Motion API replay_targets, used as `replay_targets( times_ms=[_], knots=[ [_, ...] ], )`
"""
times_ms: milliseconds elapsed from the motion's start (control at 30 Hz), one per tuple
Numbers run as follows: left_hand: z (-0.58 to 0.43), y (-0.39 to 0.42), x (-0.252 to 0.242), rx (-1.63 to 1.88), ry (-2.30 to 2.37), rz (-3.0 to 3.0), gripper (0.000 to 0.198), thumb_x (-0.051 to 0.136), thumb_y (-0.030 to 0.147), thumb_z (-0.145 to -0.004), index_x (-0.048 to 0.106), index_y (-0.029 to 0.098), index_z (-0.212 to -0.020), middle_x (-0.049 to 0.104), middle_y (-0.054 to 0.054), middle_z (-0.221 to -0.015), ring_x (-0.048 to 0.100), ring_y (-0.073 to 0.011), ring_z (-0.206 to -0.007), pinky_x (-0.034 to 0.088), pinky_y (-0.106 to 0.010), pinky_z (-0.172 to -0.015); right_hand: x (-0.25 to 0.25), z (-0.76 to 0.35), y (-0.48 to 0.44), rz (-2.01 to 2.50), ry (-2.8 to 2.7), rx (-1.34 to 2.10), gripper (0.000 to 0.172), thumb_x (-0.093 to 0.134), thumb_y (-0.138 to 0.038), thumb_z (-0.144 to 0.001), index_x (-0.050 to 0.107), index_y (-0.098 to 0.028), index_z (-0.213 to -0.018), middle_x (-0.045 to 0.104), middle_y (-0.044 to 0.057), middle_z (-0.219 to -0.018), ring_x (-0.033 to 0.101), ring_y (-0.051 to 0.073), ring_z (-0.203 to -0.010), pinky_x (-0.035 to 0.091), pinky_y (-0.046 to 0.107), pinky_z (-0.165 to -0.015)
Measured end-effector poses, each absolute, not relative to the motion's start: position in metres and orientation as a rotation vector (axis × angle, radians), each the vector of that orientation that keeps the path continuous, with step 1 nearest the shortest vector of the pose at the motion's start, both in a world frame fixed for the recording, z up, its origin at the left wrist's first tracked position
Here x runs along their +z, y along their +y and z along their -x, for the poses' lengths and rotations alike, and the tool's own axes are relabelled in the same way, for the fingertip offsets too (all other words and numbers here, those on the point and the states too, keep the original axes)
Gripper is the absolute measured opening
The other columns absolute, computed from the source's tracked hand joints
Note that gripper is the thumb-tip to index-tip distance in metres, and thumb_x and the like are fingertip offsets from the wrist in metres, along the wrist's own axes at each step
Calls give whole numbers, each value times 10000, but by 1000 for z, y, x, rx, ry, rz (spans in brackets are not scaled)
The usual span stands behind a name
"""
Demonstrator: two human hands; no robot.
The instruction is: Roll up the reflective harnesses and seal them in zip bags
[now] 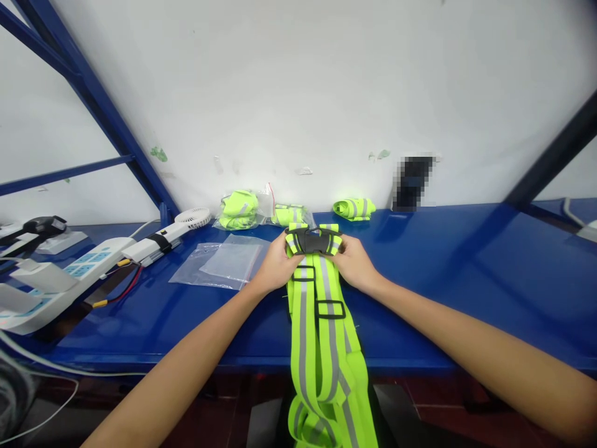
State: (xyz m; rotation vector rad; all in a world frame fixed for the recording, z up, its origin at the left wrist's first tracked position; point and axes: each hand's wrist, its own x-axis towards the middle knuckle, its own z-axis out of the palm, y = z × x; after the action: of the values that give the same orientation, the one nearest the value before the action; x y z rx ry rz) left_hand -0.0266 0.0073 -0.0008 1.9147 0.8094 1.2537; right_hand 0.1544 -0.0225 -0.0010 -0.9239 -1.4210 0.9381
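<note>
A neon yellow reflective strap harness with grey stripes hangs over the table's front edge. Its black plastic buckle is held up at the top, with the two halves joined or nearly so. My left hand grips the strap at the buckle's left end, fingers closed. On the other end my right hand pinches the strap, thumb near the buckle. Black slider and another slider sit on the straps below.
Clear plastic bags lie left of my hands. Behind are bagged harnesses and a loose rolled one. A white power strip, cables and a small fan occupy the left. A blurred dark object leans on the wall.
</note>
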Motion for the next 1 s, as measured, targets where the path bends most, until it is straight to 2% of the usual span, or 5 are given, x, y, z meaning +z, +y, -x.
replay_targets(
  times_ms=[167,367,700,1000],
  knots=[
    [24,3,5,1227,799,-1795,347,698,167,-725,631,132,-1064,711,-91,-1119,666,-232,-1010,526,-334,-901,-2,-154,-23,853,-1416,941,363,758,-269,-718,636,-191,-1051,734,52,-1034,679,217,-921,518,343,-876],
    [24,2,8,1181,832,-1753,333,750,250,-705,640,133,-997,735,-76,-1026,679,-222,-915,543,-341,-853,-2,-158,-24,959,-1467,842,485,745,-249,-716,523,-216,-1147,686,48,-1015,645,225,-919,510,330,-801],
    [24,1,9,1178,867,-1766,376,717,169,-688,622,125,-1049,723,-81,-1038,669,-234,-965,539,-338,-858,1,-156,-26,991,-1514,773,366,705,-242,-749,508,-200,-1055,613,24,-951,586,203,-892,464,307,-797],
    [25,3,9,1168,865,-1768,417,791,248,-669,640,131,-1039,727,-83,-1049,669,-242,-962,542,-349,-855,3,-154,-29,992,-1536,743,339,700,-258,-766,513,-209,-1045,622,28,-948,579,207,-896,462,303,-791]
  ],
)
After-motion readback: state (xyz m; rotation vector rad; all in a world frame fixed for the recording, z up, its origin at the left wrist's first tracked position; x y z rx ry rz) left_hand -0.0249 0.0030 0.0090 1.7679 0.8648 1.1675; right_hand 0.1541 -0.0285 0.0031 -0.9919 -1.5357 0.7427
